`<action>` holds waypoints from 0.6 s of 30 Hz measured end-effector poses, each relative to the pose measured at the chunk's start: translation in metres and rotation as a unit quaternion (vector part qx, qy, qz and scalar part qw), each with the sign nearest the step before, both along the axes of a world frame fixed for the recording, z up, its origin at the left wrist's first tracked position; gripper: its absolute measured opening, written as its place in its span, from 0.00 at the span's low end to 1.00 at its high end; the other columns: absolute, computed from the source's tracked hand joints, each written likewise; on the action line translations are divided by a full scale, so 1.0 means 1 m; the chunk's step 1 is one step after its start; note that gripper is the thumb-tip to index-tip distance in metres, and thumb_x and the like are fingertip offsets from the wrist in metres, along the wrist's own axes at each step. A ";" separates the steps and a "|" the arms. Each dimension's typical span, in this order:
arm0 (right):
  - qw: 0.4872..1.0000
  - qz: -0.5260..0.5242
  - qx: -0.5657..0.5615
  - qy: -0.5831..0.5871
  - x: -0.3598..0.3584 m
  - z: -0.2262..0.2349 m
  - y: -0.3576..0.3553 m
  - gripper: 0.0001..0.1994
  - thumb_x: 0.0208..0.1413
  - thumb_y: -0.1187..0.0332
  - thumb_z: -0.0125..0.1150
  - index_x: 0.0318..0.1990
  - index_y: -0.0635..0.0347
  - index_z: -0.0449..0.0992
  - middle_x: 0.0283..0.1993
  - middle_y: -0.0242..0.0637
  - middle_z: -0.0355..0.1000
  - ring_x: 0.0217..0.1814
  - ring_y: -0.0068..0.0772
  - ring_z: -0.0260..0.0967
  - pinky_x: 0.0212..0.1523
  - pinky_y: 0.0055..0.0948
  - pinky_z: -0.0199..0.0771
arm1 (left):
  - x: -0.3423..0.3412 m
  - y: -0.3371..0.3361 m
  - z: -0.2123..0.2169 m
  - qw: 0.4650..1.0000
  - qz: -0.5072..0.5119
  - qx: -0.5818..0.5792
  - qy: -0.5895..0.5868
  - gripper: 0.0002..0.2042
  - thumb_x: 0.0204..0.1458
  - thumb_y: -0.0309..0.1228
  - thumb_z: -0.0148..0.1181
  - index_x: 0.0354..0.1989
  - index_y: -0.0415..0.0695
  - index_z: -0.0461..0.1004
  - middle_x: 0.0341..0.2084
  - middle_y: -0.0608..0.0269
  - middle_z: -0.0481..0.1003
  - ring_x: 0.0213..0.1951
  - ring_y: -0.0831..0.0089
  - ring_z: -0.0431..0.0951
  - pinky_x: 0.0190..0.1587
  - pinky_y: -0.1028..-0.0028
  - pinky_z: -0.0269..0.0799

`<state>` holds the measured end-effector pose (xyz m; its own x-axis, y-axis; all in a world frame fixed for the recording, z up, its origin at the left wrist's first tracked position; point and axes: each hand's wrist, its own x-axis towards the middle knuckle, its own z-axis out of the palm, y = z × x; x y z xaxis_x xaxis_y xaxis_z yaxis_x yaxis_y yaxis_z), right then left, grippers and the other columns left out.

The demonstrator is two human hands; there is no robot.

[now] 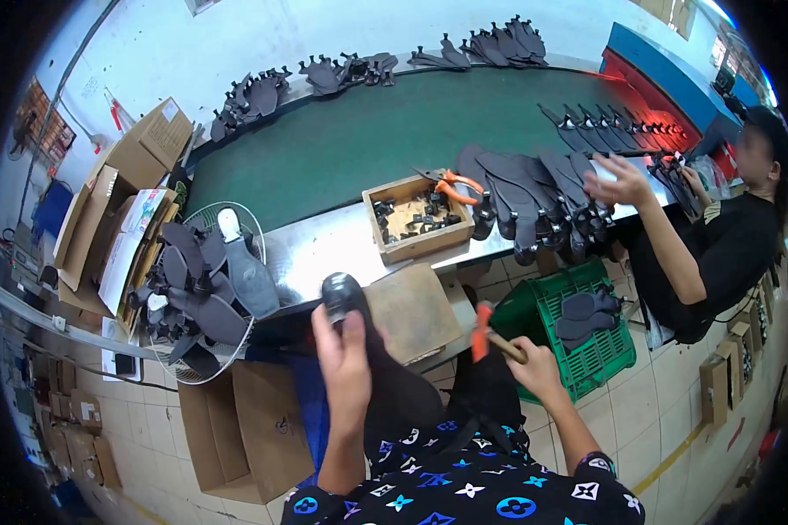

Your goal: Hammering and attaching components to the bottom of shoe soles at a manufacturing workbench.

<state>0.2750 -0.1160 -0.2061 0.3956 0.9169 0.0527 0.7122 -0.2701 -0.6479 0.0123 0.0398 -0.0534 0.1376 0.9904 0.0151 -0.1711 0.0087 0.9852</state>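
Observation:
My left hand (346, 359) is closed around a dark shoe insole with a glossy black heel piece (341, 292) at its upper end. The insole's lower part blends into my dark trousers. My right hand (539, 371) grips a hammer (507, 346) by its wooden handle; the orange-red head is between my two hands, apart from the insole. Just beyond them lies a worn tan board (413, 313). Behind it stands a wooden box (422, 247) of small black parts, with orange-handled pliers (453, 185) resting on its rim.
Stacked insoles (524, 197) line the bench edge beside the box. A wire basket (252, 337) of insoles stands left, above an open carton (245, 429). A green crate (617, 354) sits right. A co-worker (709, 236) sits beyond it, one hand raised. A green conveyor belt (368, 136) runs behind.

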 end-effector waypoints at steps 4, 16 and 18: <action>0.989 -0.066 0.091 0.099 -0.006 -0.013 -0.060 0.27 0.54 0.76 0.58 0.63 0.68 0.66 0.21 0.31 0.72 0.19 0.26 0.68 0.23 0.25 0.67 | 0.021 0.030 -0.096 0.796 0.044 0.174 0.579 0.36 0.59 0.41 0.60 0.69 0.35 0.52 0.64 0.37 0.57 0.68 0.44 0.51 0.65 0.42 0.46; 0.925 -0.153 0.147 0.316 0.020 0.036 -0.015 0.14 0.66 0.64 0.59 0.52 0.64 0.77 0.18 0.18 0.58 0.12 0.08 0.49 0.12 0.17 0.46 | 0.132 0.229 -0.061 0.754 -0.183 0.375 0.507 0.11 0.48 0.28 0.66 0.41 0.44 0.82 0.38 0.52 0.82 0.40 0.53 0.81 0.45 0.62 0.76; 0.932 -0.119 0.164 0.301 0.015 0.045 -0.002 0.13 0.65 0.65 0.60 0.51 0.63 0.78 0.19 0.17 0.58 0.14 0.08 0.50 0.14 0.17 0.45 | 0.138 0.243 -0.067 0.713 -0.270 0.310 0.568 0.06 0.46 0.28 0.67 0.32 0.42 0.85 0.30 0.53 0.82 0.35 0.54 0.82 0.42 0.62 0.78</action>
<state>0.2901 -0.1180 -0.1610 0.6336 0.7734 0.0180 0.1381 -0.0902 -0.9863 0.1501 0.2831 -0.1205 0.7682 0.6402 0.0024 0.6042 -0.7263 0.3276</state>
